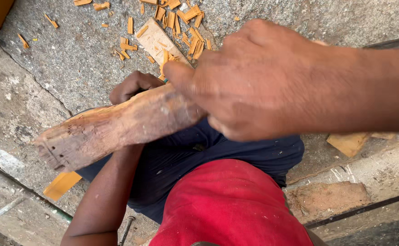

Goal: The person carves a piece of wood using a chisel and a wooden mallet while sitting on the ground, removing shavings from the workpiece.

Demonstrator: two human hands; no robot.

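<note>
Rough grey stone floor [72, 59], cracked on the left, lit by daylight; orange wood chips [181, 23] scattered far (one flat offcut [347, 143] lies right).

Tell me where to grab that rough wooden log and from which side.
Grip the rough wooden log at its free lower-left end, coming from the left. That end is bare and thick; the right hand covers the upper end and the left hand sits behind the middle.

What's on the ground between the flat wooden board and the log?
In the head view, small orange wood chips lie between the flat board and the log.
</note>
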